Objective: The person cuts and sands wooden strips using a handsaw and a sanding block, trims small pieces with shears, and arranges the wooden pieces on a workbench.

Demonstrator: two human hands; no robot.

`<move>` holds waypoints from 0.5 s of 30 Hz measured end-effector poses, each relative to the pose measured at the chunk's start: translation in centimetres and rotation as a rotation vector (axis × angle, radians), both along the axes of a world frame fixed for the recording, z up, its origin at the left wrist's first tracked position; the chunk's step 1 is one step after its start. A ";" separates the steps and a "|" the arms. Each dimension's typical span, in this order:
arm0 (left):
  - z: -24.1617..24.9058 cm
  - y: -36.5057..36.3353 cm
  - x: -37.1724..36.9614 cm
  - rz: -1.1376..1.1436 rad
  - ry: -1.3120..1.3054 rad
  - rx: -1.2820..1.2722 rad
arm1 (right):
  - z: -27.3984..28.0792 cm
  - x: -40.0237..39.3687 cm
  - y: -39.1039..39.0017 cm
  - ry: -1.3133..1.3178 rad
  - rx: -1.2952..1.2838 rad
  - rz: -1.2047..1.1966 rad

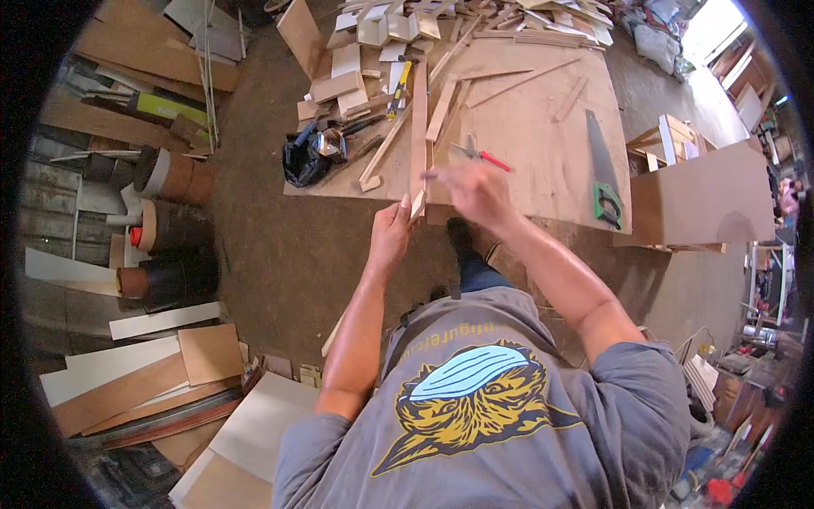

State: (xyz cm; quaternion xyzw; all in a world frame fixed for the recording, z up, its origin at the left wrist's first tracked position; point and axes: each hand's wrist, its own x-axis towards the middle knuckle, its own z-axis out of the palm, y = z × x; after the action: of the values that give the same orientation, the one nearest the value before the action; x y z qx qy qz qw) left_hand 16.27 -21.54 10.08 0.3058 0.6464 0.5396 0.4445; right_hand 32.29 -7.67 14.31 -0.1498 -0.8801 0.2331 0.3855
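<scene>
Being held at the desk [534, 127]: a wooden strip [418, 206]

The wooden strip is clamped in the left hand's [394, 231] fingers, by the near edge. The right hand [476, 191] is blurred just beside it; whether its fingers are clamped cannot be told. A green-handled saw [601, 161] is laid at right

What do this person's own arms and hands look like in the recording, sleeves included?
The left hand and right hand show no gloves, and both wrists look free of a watch or band. The right hand is motion-blurred, so I can't rule out a ring. The forearms are uncovered. The short left sleeve and right sleeve are plain grey-blue.
</scene>
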 end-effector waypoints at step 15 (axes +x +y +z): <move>2.0 1.9 5.9 -0.224 -0.071 0.024 | 3.0 8.4 -1.7 0.050 0.041 -0.314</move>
State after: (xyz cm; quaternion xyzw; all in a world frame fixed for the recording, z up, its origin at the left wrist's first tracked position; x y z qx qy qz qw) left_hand 22.14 -19.62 12.03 0.3620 0.5855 0.5046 0.5211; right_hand 40.72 -9.38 17.35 -0.2716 -0.8405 0.1558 0.4421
